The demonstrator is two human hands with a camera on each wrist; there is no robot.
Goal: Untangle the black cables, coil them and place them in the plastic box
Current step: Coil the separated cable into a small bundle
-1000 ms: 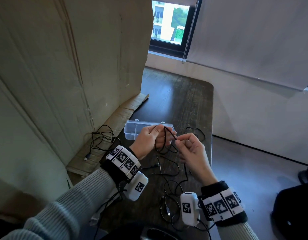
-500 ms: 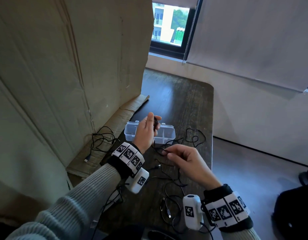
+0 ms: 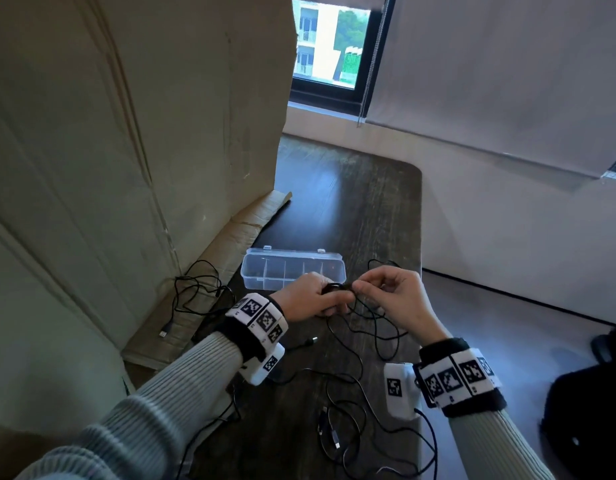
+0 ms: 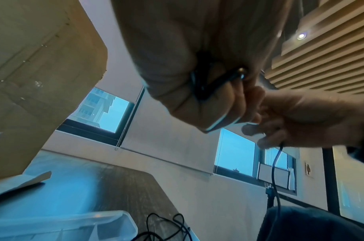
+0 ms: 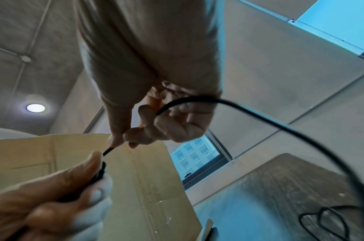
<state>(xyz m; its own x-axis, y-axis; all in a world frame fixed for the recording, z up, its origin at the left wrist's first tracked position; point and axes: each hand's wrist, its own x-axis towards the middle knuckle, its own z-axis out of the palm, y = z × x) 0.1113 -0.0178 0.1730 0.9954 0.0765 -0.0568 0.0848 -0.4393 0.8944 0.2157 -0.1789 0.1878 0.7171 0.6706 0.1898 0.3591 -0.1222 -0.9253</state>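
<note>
My left hand (image 3: 320,299) grips a small coil of black cable (image 3: 336,288), whose plug end sticks out of the fist (image 4: 228,78) in the left wrist view. Right beside it, my right hand (image 3: 379,292) pinches the same cable between thumb and forefinger (image 5: 117,140). The cable's loose length hangs from the hands to the dark table (image 3: 351,209) and lies there in tangled loops (image 3: 351,424). The clear plastic box (image 3: 292,270), divided into compartments, stands open just beyond my hands.
A tall cardboard sheet (image 3: 126,150) leans along the left side, with another black cable (image 3: 195,289) heaped on its folded flap. More cable loops (image 3: 382,265) lie at the table's right edge. A dark bag (image 3: 590,410) sits on the floor to the right.
Both hands have come back together in front of the box. The left hand dropped from its raised spot over the box, and the right hand rose to meet it at the coil.
</note>
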